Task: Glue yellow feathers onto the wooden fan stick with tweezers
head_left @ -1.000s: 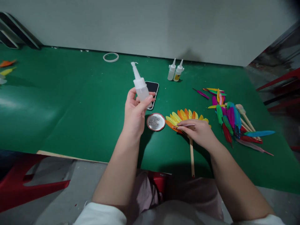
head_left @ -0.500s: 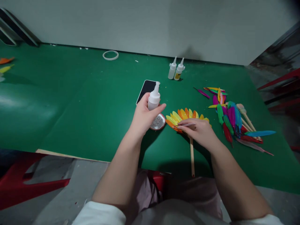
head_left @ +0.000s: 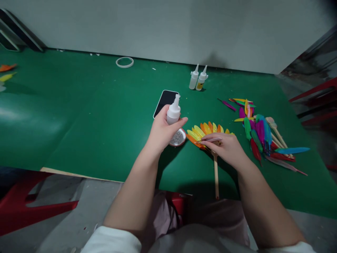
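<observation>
The person's left hand (head_left: 162,130) has its fingers wrapped around a white squeeze bottle (head_left: 173,114), nozzle upward, above the left of a shallow dish (head_left: 184,141) and near the dark-screened phone (head_left: 163,102). The right hand (head_left: 229,147) pinches a pair of tweezers (head_left: 215,140) between thumb and fingers, their tips reaching left over the fan of yellow and orange feathers (head_left: 197,131), which lies on the green table (head_left: 100,140) right of the dish, its wooden handle (head_left: 216,175) pointing toward the near edge. Whether the tips touch a feather or grip anything is too small to tell. To do this well, the right hand would best keep a light, steady pinch, with the tips low and almost flat, so the feathers are neither creased nor dragged out of their row. The left grip should be firm but unsqueezed, since pressure could force liquid from the nozzle, and the bottle is best held clear of the dish's rim. A sleeve or wrist brushing the feathers could bend them.
</observation>
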A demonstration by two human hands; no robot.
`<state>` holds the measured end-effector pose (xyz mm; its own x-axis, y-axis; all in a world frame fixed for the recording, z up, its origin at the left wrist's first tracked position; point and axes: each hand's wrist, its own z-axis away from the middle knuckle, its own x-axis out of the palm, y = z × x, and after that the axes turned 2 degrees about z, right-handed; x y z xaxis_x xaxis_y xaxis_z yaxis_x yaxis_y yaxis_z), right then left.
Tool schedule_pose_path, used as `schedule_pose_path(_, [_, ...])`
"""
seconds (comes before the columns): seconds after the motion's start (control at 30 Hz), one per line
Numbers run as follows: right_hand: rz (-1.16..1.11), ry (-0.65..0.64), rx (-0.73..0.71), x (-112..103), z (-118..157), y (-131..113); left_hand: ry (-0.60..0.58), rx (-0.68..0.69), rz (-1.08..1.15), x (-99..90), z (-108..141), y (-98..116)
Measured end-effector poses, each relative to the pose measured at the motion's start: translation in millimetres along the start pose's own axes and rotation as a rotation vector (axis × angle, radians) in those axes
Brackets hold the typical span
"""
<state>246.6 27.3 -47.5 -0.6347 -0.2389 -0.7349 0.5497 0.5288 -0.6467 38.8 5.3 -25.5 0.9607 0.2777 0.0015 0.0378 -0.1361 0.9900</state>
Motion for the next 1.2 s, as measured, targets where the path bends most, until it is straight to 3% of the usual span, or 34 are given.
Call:
schedule_pose_path(0.33, [0.017,-0.012,0.019,1.1,0.2,0.1,-0.021,-0.025,-0.118,0.0,0.7,1.2])
schedule_pose_path(0.7, [0.068,0.034,-0.023,3.1,0.1,1.5,-0.313,-0.081,-0.428,3.3,7.7,-1.2])
schedule_pose_path(0.97, [0.082,0.037,-0.044,4.3,-0.6,0.3,-0.309,-0.007,-0.518,2.0,3.6,-8.2])
schedule_pose_path(1.2, [0.078,0.016,-0.038,5.1,-0.1,1.3,-0.23,0.036,-0.67,7.1,0.4,-12.3])
